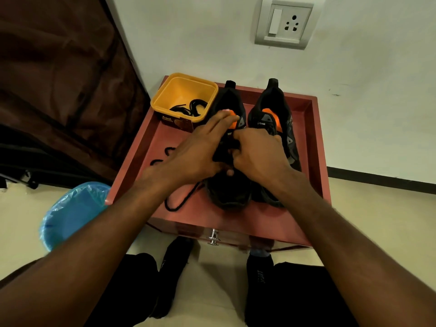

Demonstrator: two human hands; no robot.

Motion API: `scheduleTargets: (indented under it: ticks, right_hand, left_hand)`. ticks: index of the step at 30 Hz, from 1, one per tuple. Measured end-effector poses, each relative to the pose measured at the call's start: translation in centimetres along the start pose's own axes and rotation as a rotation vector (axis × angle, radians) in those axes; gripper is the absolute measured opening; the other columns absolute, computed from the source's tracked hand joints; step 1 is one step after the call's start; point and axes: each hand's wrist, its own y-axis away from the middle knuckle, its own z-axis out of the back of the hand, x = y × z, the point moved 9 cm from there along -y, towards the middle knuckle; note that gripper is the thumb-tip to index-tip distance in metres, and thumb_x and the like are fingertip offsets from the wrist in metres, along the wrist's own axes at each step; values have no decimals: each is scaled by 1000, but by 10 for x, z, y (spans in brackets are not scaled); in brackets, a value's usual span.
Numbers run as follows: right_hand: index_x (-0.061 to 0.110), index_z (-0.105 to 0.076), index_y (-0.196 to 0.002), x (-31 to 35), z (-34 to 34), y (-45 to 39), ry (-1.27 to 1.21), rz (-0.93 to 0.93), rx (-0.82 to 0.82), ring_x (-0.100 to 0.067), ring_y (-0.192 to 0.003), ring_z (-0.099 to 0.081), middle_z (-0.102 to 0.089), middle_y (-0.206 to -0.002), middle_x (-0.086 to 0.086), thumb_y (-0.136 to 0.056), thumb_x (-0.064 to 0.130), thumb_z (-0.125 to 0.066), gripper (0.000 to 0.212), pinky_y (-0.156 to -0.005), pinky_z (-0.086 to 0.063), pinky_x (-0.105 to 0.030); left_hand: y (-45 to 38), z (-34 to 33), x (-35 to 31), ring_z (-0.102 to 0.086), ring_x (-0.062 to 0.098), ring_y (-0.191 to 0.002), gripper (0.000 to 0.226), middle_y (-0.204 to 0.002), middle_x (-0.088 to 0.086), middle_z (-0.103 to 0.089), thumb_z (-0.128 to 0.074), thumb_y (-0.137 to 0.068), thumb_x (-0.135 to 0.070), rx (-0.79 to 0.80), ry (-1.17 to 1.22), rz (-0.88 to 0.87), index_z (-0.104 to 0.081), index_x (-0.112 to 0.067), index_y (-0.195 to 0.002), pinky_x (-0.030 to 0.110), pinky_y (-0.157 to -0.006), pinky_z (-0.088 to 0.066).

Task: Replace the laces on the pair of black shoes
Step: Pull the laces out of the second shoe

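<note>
Two black shoes with orange insoles stand side by side on a reddish table, toes towards me. My left hand lies over the left shoe, its fingers straight across the tongue. My right hand is beside it, fingers curled at that shoe's lacing, where it pinches a black lace; the grip itself is hidden in the dark. A loose end of this black lace trails in a loop from under my left hand onto the table. The right shoe stands untouched.
A yellow tub holding black laces sits at the table's back left corner. Another black lace piece lies left of my hands. A blue-lined bin stands on the floor to the left. The wall is right behind the table.
</note>
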Motion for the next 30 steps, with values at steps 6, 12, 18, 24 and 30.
scheduleTargets:
  ticks: [6, 12, 18, 24, 30]
  right_hand:
    - [22, -79, -90, -23, 7, 4, -371, -120, -77, -11, -74, -69, -72, -80, 9, -91, 17, -70, 11, -72, -62, -40]
    - [29, -73, -93, -49, 15, 12, -656, -231, -228, -7, -77, -67, -70, -84, 9, -97, 32, -69, 6, -71, -54, -27]
    - [22, -69, -125, -7, 0, 1, -36, 62, -191, -25, -108, -54, -52, -111, -4, -99, 34, -63, 29, -82, -53, -41]
    - [20, -80, -97, -21, 13, 1, -455, -93, -261, -14, -87, -62, -64, -91, 3, -95, 22, -66, 14, -78, -55, -36]
    - [22, -69, -103, -42, 35, 4, -620, -136, -250, -6, -84, -58, -60, -108, -1, -106, 29, -54, 17, -77, -49, -22]
  left_hand:
    - [5, 5, -1, -33, 26, -149, 132, -166, 0, -25, -97, -64, -32, -104, 60, 22, -9, -25, -162, 46, -112, -44]
    - [8, 4, 3, -28, 19, -153, 134, -167, -3, -25, -98, -64, -30, -86, 138, 72, -6, -28, -162, 38, -114, -41]
    - [5, 4, 2, -36, 23, -148, 131, -164, 2, -29, -96, -66, -19, -108, 147, 37, -7, -22, -163, 45, -110, -48]
    - [8, 3, 3, -32, 21, -151, 133, -166, 0, -27, -97, -66, -25, -105, 142, 39, -6, -22, -163, 42, -113, -46]
    - [8, 2, 3, -27, 21, -153, 133, -167, -1, -26, -97, -66, -31, -100, 148, 36, -7, -22, -163, 41, -120, -36]
